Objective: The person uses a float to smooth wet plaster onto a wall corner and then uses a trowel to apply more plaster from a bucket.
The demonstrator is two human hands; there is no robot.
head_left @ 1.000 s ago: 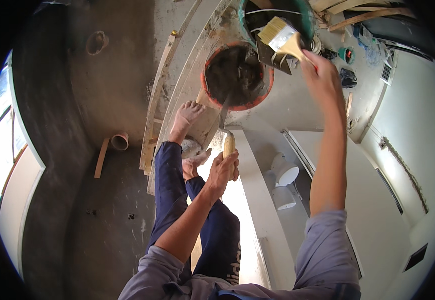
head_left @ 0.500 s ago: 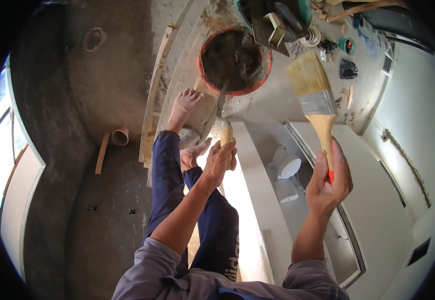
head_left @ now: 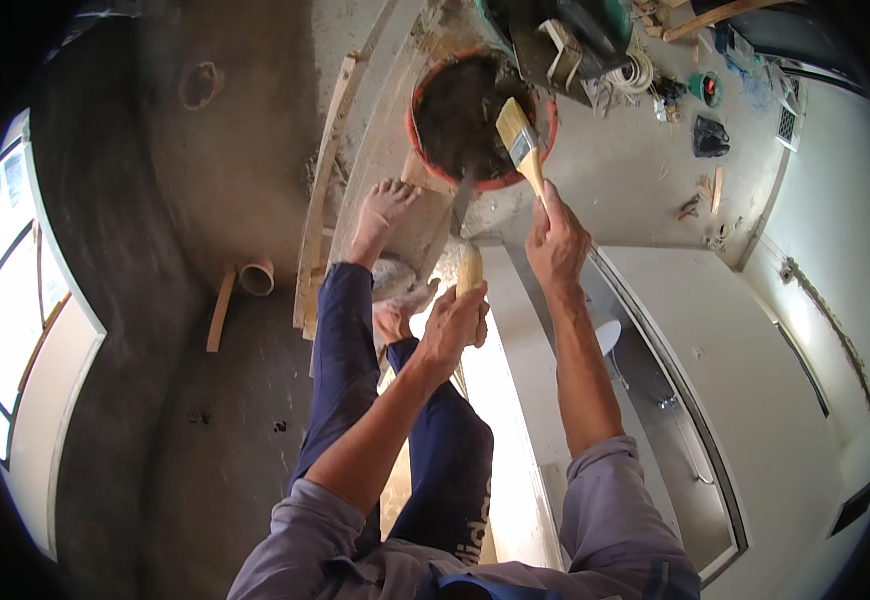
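Note:
My left hand (head_left: 450,328) is closed around the wooden handle of a trowel (head_left: 469,268). The trowel's narrow metal neck and blade reach up to the near rim of an orange-rimmed tub (head_left: 502,184). Dark wet mortar (head_left: 455,115) fills much of that tub. In my right hand (head_left: 559,245) I grip a flat paintbrush (head_left: 525,148) by its pale wooden handle. Its bristles point up and left, over the tub's right side as I see it. Whether they touch the mortar I cannot tell.
My bare foot (head_left: 387,205) rests on planks beside the tub. A green bucket (head_left: 618,18) with dark tools stands behind it. Curved boards (head_left: 330,170) run along the left. White panels (head_left: 700,350) stand at the right. Wood scraps, a cable coil (head_left: 637,73) and a black bag (head_left: 710,136) lie beyond.
My right hand has swung the paintbrush left and away from me, from upright beside the tub to over it. My left hand keeps hold of the trowel, and the view has shifted slightly.

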